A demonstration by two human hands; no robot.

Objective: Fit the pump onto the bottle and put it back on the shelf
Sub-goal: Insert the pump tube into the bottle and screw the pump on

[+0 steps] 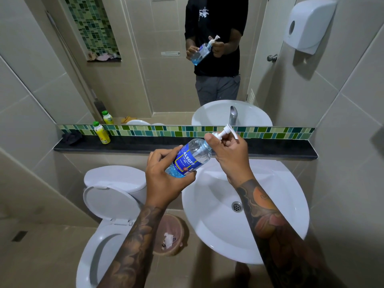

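Note:
A clear gel bottle [190, 157] with a blue label is tilted, neck pointing up and right, above the left rim of the sink. My left hand [164, 179] wraps around its lower body. My right hand [226, 154] grips the white pump [225, 130] at its collar, right at the bottle's neck; the pump's tube is inside the bottle. The pump head sticks out above my fingers. Behind runs the dark stone shelf [280, 151] under the mirror.
A yellow drink bottle [101, 133] with a green cap and a dark cloth [71, 138] sit at the shelf's left end. The white sink [245, 208] is below my hands, the toilet [112, 206] and a bin [168, 235] to the left. A paper dispenser [307, 23] hangs upper right.

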